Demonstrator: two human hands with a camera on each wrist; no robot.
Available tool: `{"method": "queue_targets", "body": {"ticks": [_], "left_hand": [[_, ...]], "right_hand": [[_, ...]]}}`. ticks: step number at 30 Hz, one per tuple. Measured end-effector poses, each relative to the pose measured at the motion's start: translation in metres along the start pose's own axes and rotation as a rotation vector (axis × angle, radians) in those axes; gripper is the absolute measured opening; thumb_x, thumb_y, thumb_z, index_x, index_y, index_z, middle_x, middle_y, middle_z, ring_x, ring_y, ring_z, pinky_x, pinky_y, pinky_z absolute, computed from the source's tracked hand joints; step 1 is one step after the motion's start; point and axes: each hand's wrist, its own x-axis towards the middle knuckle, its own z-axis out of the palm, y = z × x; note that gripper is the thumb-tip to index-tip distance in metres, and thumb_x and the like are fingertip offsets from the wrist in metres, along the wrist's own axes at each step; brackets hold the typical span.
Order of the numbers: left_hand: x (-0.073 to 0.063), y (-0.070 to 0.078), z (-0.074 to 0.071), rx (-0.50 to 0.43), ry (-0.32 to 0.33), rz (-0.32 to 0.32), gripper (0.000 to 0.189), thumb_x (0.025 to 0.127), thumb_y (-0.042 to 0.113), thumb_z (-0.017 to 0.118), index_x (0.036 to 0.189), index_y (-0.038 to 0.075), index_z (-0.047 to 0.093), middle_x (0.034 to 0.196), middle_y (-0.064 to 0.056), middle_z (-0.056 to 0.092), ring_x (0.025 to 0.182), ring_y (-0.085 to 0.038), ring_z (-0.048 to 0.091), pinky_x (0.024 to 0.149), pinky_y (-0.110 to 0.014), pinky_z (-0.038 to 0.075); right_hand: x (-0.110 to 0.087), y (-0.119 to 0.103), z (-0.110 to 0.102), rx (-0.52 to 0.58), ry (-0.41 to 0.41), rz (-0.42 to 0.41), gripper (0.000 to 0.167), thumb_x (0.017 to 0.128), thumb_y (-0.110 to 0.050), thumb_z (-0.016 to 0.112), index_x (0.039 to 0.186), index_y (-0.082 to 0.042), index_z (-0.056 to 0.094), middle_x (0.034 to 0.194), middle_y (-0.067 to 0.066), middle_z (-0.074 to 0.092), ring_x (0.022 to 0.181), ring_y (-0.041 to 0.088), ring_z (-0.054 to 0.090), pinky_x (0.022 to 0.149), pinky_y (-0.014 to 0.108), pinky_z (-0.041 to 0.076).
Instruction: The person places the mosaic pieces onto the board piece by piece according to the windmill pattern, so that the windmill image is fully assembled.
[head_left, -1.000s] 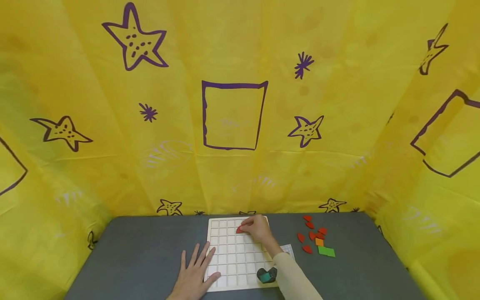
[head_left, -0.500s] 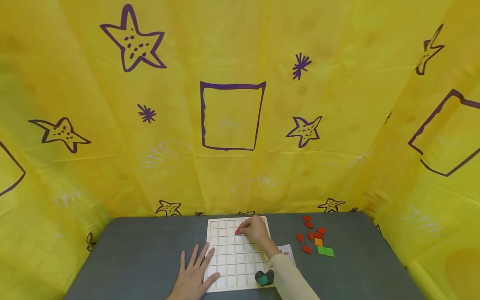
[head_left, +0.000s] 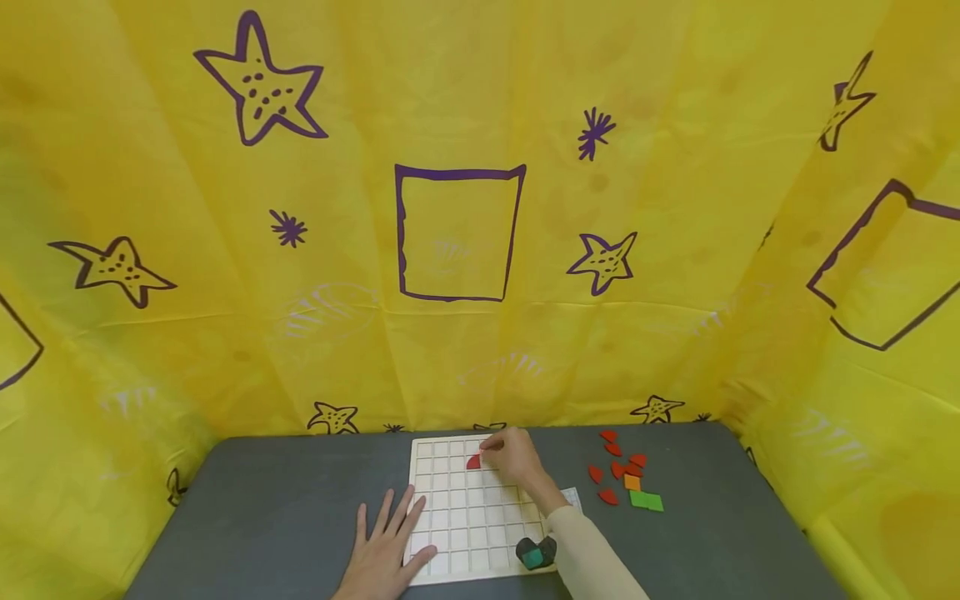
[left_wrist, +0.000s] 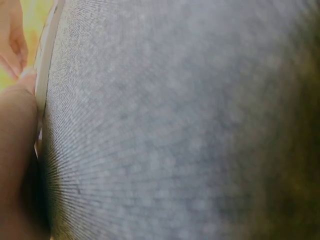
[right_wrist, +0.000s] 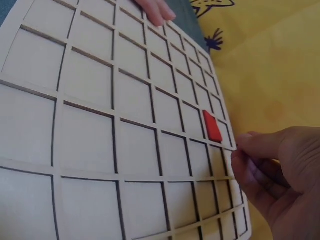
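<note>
A white board [head_left: 457, 517] with raised grid lines lies on the dark table. One small red fan-shaped piece [head_left: 473, 462] lies in a cell near its far side; the right wrist view shows the red piece [right_wrist: 212, 126] too. Just right of it hovers my right hand [head_left: 513, 457], thumb and forefinger brought together and the other fingers curled. Beside the board's edge the right hand [right_wrist: 282, 175] shows no piece clearly between its fingertips. My left hand [head_left: 382, 550] rests spread at the board's left edge, fingertips and thumb on it.
Several red pieces [head_left: 608, 497], an orange square [head_left: 632, 482] and green squares [head_left: 647, 501] lie right of the board. A gridded card [head_left: 573, 497] is partly hidden by the right forearm. A dark wrist device [head_left: 535, 552] sits over the board's near right corner. Yellow cloth [head_left: 450, 358] hangs behind the table.
My right fingertips have drawn slightly up and away from the red piece, which now shows apart in its cell. The left hand has stayed put. The head view has shifted slightly.
</note>
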Motion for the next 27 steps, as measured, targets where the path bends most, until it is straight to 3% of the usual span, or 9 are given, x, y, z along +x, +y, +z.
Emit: {"method": "queue_targets", "body": {"ticks": [5, 18, 27], "left_hand": [[0.001, -0.001, -0.001, 0.009, 0.021, 0.004, 0.08, 0.092, 0.071, 0.041, 0.153, 0.02, 0.037, 0.161, -0.004, 0.025, 0.147, -0.041, 0.015, 0.109, -0.07, -0.004], [-0.001, 0.0, 0.001, -0.011, 0.021, 0.015, 0.078, 0.092, 0.068, 0.044, 0.152, 0.019, 0.038, 0.16, -0.006, 0.027, 0.146, -0.043, 0.018, 0.109, -0.072, -0.003], [-0.002, -0.001, 0.003, -0.014, 0.056, 0.038, 0.076, 0.093, 0.067, 0.045, 0.152, 0.02, 0.038, 0.161, -0.005, 0.027, 0.144, -0.044, 0.019, 0.108, -0.073, -0.003]], "right_hand": [[-0.001, 0.002, -0.013, 0.026, 0.007, -0.046, 0.008, 0.086, 0.0, 0.072, 0.092, 0.002, 0.077, 0.087, 0.009, 0.073, 0.077, 0.021, 0.067, 0.066, 0.03, 0.056], [-0.012, 0.023, -0.054, -0.082, -0.001, -0.082, 0.009, 0.086, -0.002, 0.072, 0.093, 0.001, 0.077, 0.087, 0.008, 0.073, 0.077, 0.021, 0.067, 0.067, 0.033, 0.057], [-0.018, 0.049, -0.092, -0.128, 0.062, -0.027, 0.008, 0.082, 0.002, 0.075, 0.089, 0.001, 0.077, 0.085, 0.006, 0.073, 0.077, 0.021, 0.067, 0.069, 0.033, 0.057]]}}
